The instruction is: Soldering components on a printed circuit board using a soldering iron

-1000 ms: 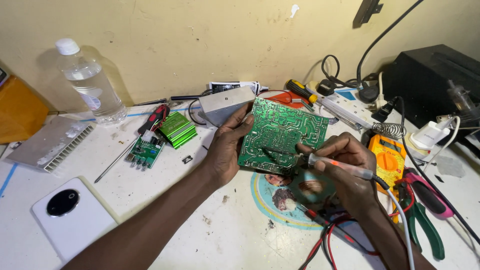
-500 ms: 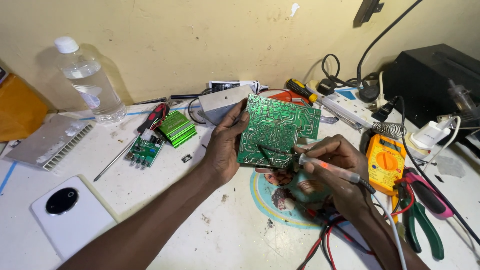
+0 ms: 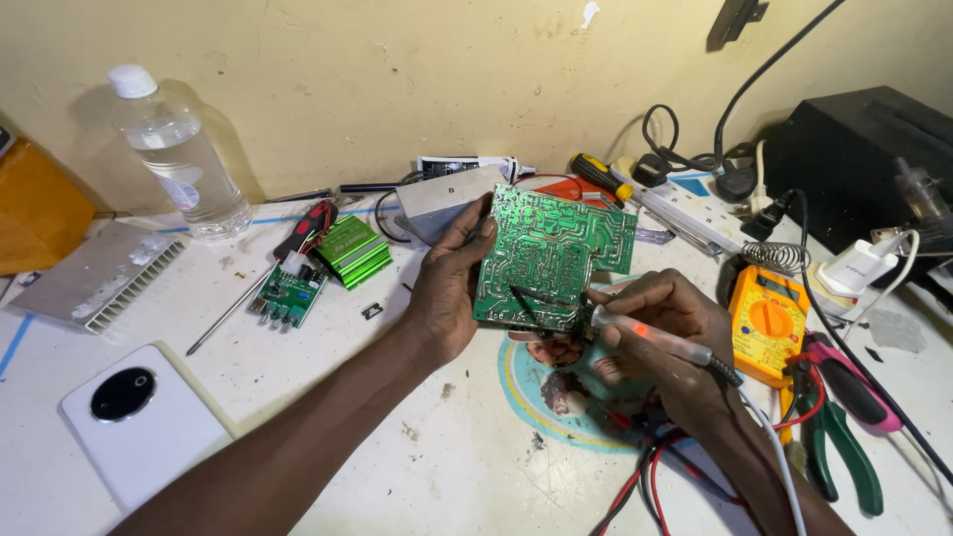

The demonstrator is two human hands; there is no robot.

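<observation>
My left hand [image 3: 449,288] grips the left edge of a green circuit board [image 3: 551,256] and holds it tilted up, solder side toward me, above the white table. My right hand [image 3: 663,342] holds a soldering iron [image 3: 650,337] with a pale handle and a glowing orange light. Its dark tip touches the lower middle of the board. Red and black leads and a white cable trail from under my right wrist.
A yellow multimeter [image 3: 769,323], green and pink pliers [image 3: 844,427], a power strip [image 3: 685,213] and a black box [image 3: 864,159] lie to the right. Left: a clear bottle [image 3: 179,159], a metal heatsink [image 3: 99,278], a small green module [image 3: 288,293], a white phone [image 3: 139,417].
The board has shifted slightly left and lower in my left hand. My right hand has brought the iron's tip further left onto the board's lower part.
</observation>
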